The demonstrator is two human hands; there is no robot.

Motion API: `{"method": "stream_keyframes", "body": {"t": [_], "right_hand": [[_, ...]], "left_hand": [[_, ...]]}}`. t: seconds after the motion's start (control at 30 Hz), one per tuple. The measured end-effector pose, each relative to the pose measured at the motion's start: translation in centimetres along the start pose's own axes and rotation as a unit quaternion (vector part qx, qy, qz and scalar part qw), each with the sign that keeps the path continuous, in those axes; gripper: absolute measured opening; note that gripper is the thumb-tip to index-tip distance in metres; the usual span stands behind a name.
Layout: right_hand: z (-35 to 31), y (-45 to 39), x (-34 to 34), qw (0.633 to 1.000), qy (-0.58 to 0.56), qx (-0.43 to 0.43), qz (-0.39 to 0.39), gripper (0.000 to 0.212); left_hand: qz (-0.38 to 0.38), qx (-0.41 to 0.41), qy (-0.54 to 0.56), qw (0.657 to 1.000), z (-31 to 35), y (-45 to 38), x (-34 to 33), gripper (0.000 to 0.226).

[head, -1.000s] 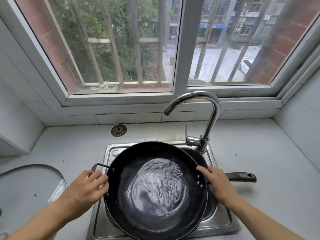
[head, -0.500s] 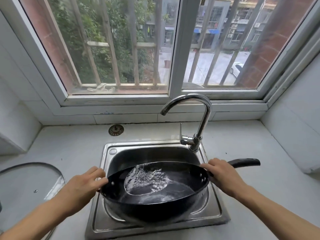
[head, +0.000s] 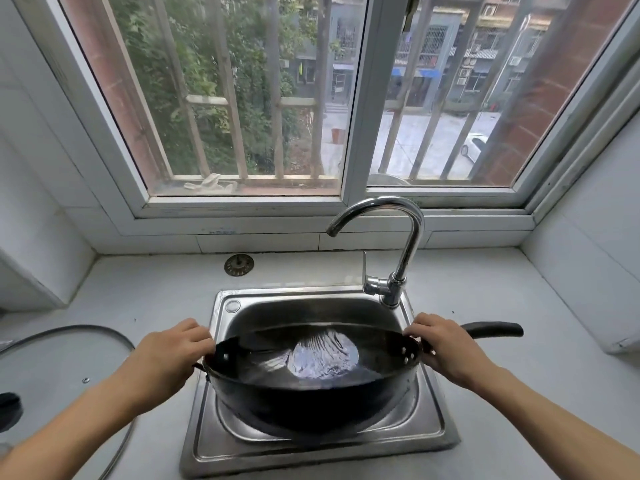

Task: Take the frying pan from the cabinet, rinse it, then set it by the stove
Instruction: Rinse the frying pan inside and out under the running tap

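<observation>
round black pan (head: 311, 396) over steel sink (head: 429, 424), rippled water pooled inside; left hand (head: 166, 358) grips rim at 9, right hand (head: 446, 348) grips handle base at 3; curved chrome tap (head: 408, 244) at 1

Nothing readable here honestly, the only lettering is a tiny bluish smudge of print on the window sill tile (head: 221, 232) behind the sink, way too small and blurry to make out any words or numbers.
</observation>
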State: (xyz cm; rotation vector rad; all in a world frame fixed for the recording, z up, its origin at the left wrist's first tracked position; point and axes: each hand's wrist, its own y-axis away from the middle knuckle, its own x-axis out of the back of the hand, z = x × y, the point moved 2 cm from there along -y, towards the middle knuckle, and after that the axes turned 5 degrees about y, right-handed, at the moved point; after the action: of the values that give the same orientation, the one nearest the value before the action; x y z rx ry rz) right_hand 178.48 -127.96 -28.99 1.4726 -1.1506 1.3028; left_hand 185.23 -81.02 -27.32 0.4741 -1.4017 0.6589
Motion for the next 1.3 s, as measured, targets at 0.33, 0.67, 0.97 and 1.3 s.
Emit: {"method": "stream_keyframes", "body": {"t": [0.33, 0.67, 0.97, 1.3], "right_hand": [[-0.7, -0.7, 3.2, 0.997, 0.003, 0.002, -0.075, 0.014], [-0.7, -1.7, 3.6, 1.0, 0.018, -0.003, -0.012, 0.034], [-0.7, -1.2, 2.6, 0.995, -0.007, 0.017, -0.096, 0.019], [-1.5, -0.7, 3.1, 0.997, 0.018, 0.024, -0.072, 0.024]], "left_hand": [[0.005, 0.025, 0.075, 0.997, -0.9, -0.8, 0.3, 0.063], [0.062, 0.064, -0.008, 0.996, 0.4, 0.0, 0.9, 0.052], [0.022, 0.066, 0.065, 0.995, -0.5, 0.8, 0.0, 0.052], [-0.022, 0.07, 0.003, 0.997, 1.1, 1.7, 0.2, 0.057]]}}
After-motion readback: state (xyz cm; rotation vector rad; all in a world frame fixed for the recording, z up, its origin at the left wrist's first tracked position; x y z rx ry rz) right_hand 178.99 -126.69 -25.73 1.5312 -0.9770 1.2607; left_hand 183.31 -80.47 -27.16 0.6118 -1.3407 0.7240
